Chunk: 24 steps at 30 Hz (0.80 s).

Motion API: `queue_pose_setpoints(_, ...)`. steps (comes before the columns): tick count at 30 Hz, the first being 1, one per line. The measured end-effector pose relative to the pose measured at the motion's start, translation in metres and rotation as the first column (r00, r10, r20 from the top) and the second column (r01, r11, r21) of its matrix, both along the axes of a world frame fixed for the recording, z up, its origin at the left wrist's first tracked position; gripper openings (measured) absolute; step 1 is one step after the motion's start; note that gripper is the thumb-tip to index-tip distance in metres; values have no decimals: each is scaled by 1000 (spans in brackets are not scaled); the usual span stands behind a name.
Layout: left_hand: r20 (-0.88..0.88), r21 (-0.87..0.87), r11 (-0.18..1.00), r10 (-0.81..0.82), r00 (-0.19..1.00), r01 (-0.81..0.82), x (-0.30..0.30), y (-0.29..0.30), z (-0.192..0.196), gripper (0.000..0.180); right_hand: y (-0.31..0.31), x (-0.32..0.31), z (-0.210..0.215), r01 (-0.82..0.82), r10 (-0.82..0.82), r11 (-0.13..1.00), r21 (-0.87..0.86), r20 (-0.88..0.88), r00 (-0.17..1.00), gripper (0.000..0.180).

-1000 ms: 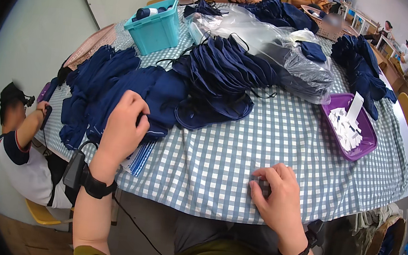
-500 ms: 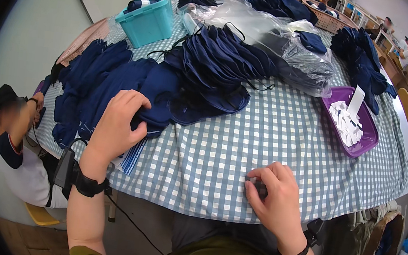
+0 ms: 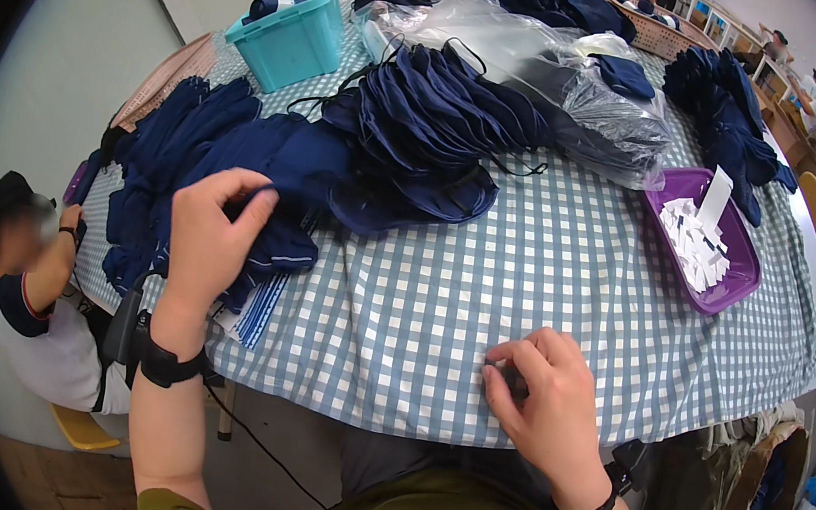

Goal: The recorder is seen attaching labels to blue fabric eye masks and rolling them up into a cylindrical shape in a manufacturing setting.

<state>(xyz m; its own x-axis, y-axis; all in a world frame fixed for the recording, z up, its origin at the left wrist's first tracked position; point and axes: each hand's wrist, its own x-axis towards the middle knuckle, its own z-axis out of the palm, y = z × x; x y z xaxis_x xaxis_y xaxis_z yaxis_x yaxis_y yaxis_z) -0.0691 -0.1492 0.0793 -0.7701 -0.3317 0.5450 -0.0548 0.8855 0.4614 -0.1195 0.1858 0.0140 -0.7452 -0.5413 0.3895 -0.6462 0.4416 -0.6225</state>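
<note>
My left hand [image 3: 214, 233] is over the navy fabric pile at the left, its thumb and forefinger pinched on the edge of a navy fabric piece [image 3: 300, 164]. More navy cloth pieces [image 3: 157, 176] lie heaped beside and under that hand, some with pale stitched edges. A thick fanned stack of navy pieces with thin cords [image 3: 435, 107] rests just beyond. Near the table's front edge, my right hand [image 3: 553, 398] rests on the checked tablecloth [image 3: 399, 335]. Its fingers are loosely curled, the thumb apart from them, and I see nothing held.
A purple tray [image 3: 739, 285] of white paper slips stands at the right. Clear plastic bags [image 3: 594, 125] hold dark goods. At the back are a teal basket [image 3: 295, 51] and a pink woven basket [image 3: 669, 43]. A person [image 3: 40, 304] sits at the left edge.
My left hand has shifted slightly left and closed its thumb and forefinger on the navy fabric, whose near edge has moved off the tablecloth. My right hand has hardly moved.
</note>
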Motion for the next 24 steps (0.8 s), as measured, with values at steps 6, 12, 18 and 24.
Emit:
queue_pose_setpoints(6, -528, 112, 985, 172, 832, -132, -19, -25, 19, 20, 2, 0, 1, -26, 26, 1000, 13, 12, 1000, 9)
queue_pose_setpoints(12, -792, 21, 995, 78, 606, -101, -11, -11, 43, 17, 1, -1, -1, -12, 14, 998, -53, 27, 1000, 5)
queue_pose_setpoints(18, -644, 66, 994, -22, 764, 85, 18, 47, 70, 18, 6, 0, -1, 28, -23, 995, -97, 59, 998, 7)
queue_pose_setpoints(24, -154, -75, 929, -371, 916, 363, 41, 102, 95, 24, 9, -1, 2, 17, -19, 935, -354, -2, 1000, 22)
